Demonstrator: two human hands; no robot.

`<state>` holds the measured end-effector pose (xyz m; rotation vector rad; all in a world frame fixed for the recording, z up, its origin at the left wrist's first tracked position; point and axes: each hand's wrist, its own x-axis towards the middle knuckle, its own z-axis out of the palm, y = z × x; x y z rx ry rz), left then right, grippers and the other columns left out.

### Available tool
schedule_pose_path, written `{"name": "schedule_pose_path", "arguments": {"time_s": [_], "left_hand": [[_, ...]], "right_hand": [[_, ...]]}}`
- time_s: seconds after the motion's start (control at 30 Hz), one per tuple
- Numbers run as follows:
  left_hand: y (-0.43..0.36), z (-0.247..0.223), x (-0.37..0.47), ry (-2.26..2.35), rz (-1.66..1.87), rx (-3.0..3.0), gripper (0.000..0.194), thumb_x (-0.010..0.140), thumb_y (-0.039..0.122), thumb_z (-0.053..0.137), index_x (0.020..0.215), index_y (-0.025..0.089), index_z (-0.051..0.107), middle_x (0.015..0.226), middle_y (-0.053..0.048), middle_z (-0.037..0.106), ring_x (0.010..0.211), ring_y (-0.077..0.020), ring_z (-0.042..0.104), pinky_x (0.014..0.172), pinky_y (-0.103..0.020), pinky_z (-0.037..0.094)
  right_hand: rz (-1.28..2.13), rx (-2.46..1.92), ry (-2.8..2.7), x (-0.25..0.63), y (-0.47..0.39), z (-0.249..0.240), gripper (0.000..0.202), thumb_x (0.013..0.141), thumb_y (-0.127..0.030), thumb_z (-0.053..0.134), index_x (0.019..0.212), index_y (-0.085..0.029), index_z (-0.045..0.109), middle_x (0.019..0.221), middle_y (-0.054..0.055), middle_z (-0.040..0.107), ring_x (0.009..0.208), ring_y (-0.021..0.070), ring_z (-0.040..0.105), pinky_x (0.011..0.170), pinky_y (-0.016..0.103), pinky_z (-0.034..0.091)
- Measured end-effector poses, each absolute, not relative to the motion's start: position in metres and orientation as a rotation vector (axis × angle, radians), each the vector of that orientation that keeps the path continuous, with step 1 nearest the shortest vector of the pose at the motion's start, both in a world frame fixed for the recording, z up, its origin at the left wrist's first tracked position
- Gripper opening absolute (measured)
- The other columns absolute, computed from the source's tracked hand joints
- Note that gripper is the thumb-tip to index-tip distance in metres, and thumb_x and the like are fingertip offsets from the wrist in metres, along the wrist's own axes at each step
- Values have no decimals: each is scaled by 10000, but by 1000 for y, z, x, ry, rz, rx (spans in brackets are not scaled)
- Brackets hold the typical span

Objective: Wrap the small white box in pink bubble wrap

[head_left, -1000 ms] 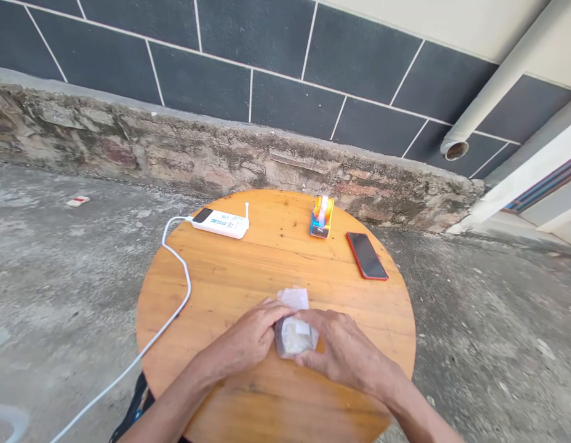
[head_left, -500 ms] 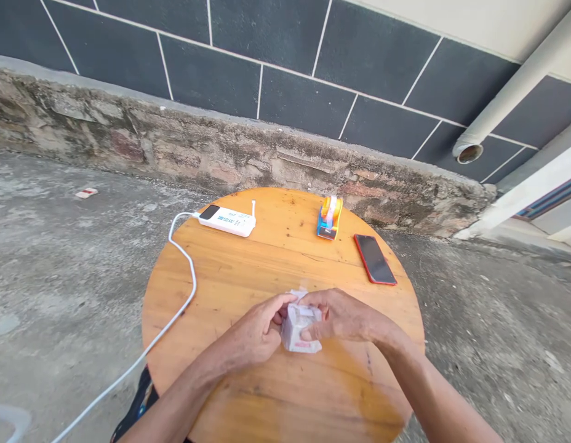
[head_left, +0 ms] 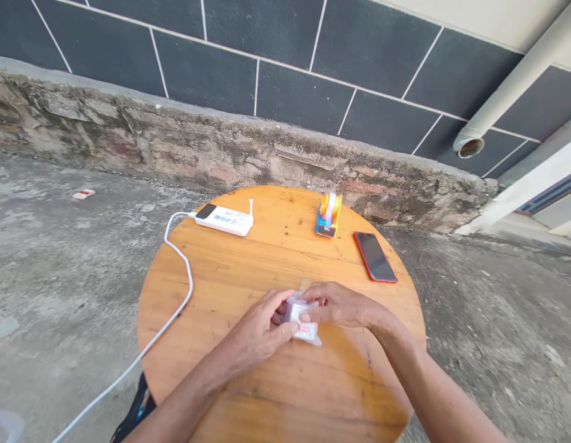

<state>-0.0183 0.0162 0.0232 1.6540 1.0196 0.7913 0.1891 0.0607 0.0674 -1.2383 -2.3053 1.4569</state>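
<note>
A small whitish packet (head_left: 304, 327) in translucent wrapping, with a faint red mark on it, is between my hands above the round wooden table (head_left: 248, 271). My left hand (head_left: 262, 323) grips its left side, thumb on the near face and fingers curled behind. From the right, my right hand (head_left: 336, 306) pinches the packet's upper right part, its thumb lying across the front. A bit of clear film (head_left: 306, 284) sticks up at the far edge of the packet. Some of the fingertips are hidden behind the wrapping.
At the table's back left lies a white device (head_left: 224, 219) with a white cable (head_left: 189, 271) trailing off the left edge. A yellow and blue tape dispenser (head_left: 328, 216) stands at the back, and a red-edged phone (head_left: 375, 256) lies on the right. A stone-based wall is behind.
My left thumb has moved right onto the near face of the packet. The packet looks slightly tilted and a little farther from me, and my right hand has shifted slightly with it.
</note>
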Motion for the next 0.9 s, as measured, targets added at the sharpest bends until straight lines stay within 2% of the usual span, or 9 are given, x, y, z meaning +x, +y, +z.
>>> {"name": "schedule_pose_path", "arguments": {"time_s": [0.17, 0.37, 0.6, 0.77, 0.83, 0.9], "left_hand": [[20, 25, -17, 1024, 767, 1725, 379, 828, 240, 538, 1204, 201, 559, 1008, -47, 607, 876, -171, 567, 767, -277, 468], [23, 36, -14, 1061, 706, 1819, 278, 814, 199, 516, 1070, 181, 621, 928, -37, 589, 826, -162, 550, 696, -246, 439], [9, 39, -12, 1157, 595, 1917, 188, 823, 202, 485, 930, 193, 639, 855, -22, 570, 775, -167, 537, 666, -254, 418], [1, 37, -13, 1166, 618, 1901, 197, 847, 233, 486, 969, 205, 638, 907, -33, 600, 836, -186, 558, 722, -275, 443], [-1, 33, -12, 1170, 656, 1881, 271, 862, 265, 488, 1104, 227, 604, 981, -42, 609, 895, -199, 564, 779, -301, 458], [-4, 26, -10, 1184, 742, 1853, 401, 867, 285, 495, 1265, 240, 498, 1085, -62, 592, 980, -211, 556, 854, -337, 463]], "right_hand": [[1247, -1483, -2057, 190, 48, 54, 367, 704, -470, 720, 900, -178, 618, 778, -13, 618, 693, 125, 542, 593, 217, 396], [944, -1599, -2020, 189, 29, 38, 312, 746, -468, 677, 846, -178, 615, 733, -3, 585, 646, 124, 510, 573, 225, 376], [1083, -1516, -1967, 191, 18, 32, 326, 725, -487, 694, 776, -174, 620, 683, -21, 553, 615, 112, 487, 543, 213, 353], [1124, -1540, -1869, 186, 12, 32, 309, 711, -450, 710, 801, -181, 589, 630, -41, 516, 584, 107, 466, 524, 209, 341], [1099, -1576, -1800, 184, 9, 31, 307, 703, -415, 720, 835, -193, 553, 610, -58, 496, 559, 102, 452, 511, 208, 336], [1037, -1610, -1745, 182, 6, 28, 301, 701, -384, 720, 846, -202, 530, 613, -63, 494, 555, 104, 449, 512, 211, 339]]}}
